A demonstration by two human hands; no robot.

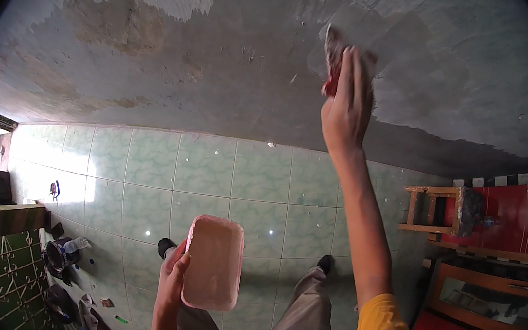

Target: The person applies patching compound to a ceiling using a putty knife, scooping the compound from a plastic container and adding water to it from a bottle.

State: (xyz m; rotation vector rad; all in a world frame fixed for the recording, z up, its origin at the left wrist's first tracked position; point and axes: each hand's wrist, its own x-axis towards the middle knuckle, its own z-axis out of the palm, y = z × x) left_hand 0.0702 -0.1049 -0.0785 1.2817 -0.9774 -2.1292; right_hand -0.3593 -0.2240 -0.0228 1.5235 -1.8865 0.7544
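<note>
My right hand (348, 106) is raised to the grey wall (241, 83), its fingers stretched along a wide putty knife (336, 45). A bit of red shows by the thumb side, and the blade lies against or very close to the wall; I cannot tell which. My left hand (173, 279) grips the left side of a shallow rectangular tub (239, 267) at waist height, thumb over the rim. Its inside looks coated with pale pinkish-beige paste. Lighter and darker patches cover the wall, with a rough brownish patch (120, 19) at upper left.
Pale green floor tiles (204, 165) carry small white specks. A wooden stool (430, 208) lies on its side at right, by red cabinets (514, 219). A dark bucket (60, 255) and scattered items stand at lower left, near a metal grille (7, 272).
</note>
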